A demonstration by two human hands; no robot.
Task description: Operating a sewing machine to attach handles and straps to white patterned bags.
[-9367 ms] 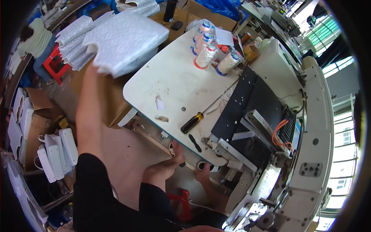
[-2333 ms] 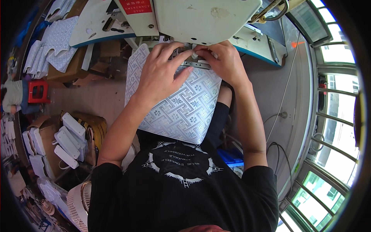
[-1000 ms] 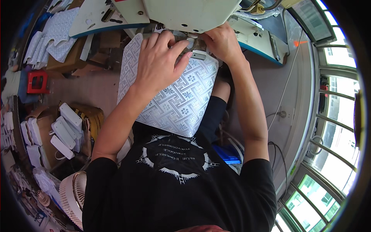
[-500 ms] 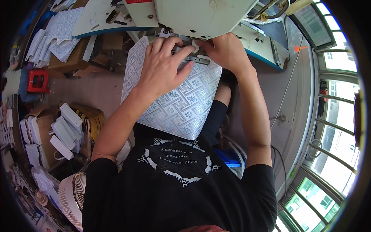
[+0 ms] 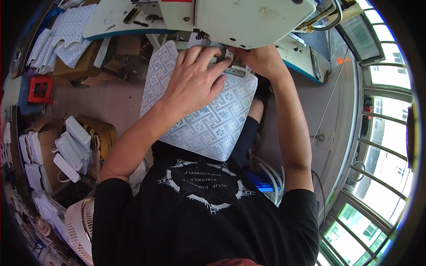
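A white quilted fabric panel (image 5: 208,126) with a woven geometric pattern lies over my lap and runs up under the head of a cream sewing machine (image 5: 248,20). My left hand (image 5: 195,80) rests flat on the panel, fingers spread, pressing it down near the needle area. My right hand (image 5: 257,60) grips the panel's far edge right beside the metal presser foot plate (image 5: 233,71). The needle itself is hidden under the machine head.
A stack of similar white panels (image 5: 57,31) lies at the upper left beside a red stool (image 5: 40,86). White padded pieces (image 5: 66,148) fill a box at the left. A fan (image 5: 80,226) stands at lower left. Windows (image 5: 381,133) line the right side.
The panel has shifted slightly under the machine head, and both hands have moved with it toward the needle. Much earlier my left hand held the panel up over a worktable.
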